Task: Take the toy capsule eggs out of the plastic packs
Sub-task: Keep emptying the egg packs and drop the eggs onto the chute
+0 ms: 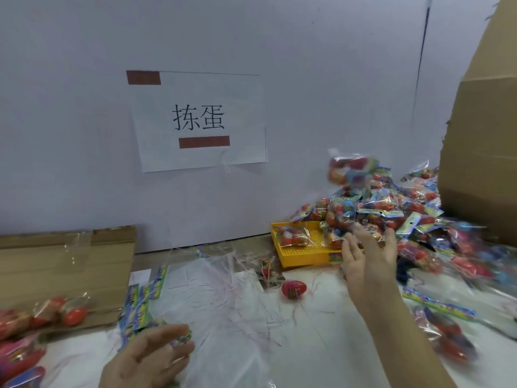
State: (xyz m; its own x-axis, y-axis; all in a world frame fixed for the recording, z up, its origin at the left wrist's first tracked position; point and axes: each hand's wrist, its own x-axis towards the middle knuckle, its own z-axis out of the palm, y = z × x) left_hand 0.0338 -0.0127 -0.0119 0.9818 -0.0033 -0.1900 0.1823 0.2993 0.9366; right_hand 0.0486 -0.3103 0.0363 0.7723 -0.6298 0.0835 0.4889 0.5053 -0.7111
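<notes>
Nearest me, the left hand (148,357) hangs low over the table's (321,331) near edge, fingers (173,331) straight and loosely together, holding nothing. Just past its fingertips lie empty wrappers (142,303) and thin paper shreds (223,275). A few packs (56,312) lie at the near left edge against a flat cardboard sheet (56,264). One loose red egg (293,288) lies alone mid-table. The right hand (366,256) is stretched out towards the far right, fingers spread wide, thumb apart, gripping nothing; whether the fingertips touch a pack I cannot tell, it is blurred there. Just beyond it a yellow tray (305,253) holds one pack (293,236), and a big pile (405,208) of full packs spills over the tray's right side along the far right edge. A carton (481,135) stands behind the pile. A paper sign (200,121) is taped on the wall.
</notes>
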